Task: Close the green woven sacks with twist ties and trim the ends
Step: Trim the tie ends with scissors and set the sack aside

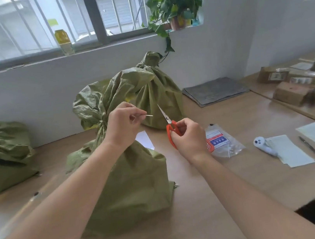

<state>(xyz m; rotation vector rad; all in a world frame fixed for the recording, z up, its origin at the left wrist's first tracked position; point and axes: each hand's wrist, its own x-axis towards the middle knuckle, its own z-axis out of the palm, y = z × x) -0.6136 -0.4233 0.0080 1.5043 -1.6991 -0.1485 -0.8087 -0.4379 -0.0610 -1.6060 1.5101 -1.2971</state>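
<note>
Two bare forearms reached up from the bottom of the frame over the nearest green sack [128, 183]. It stood on the tabletop [245, 184] at lower centre, its neck gathered and bound with a pale tie [101, 122]. At the far left edge a second sack [4, 153] lay slumped.

Left of centre, the left hand [123, 123] pinched the tie's loose end between thumb and fingertips, holding it out to the right so its tip poked past the fingers. Just right of that tip, the right hand [190, 136] was clenched round orange scissors [169, 126]. The blades pointed up and left, seemingly together and not yet on the tie. Behind them stood a third sack [158, 92], tied at its top. Further right lay a clear plastic packet [222, 142].

The trimming cut looked about to be made. To do it well, the loose end should be kept taut and the blades opened and slipped between the bound neck and the pinching fingers. A short stub should be left so the fastening holds, and the blades kept clear of fabric and fingertips.
</note>
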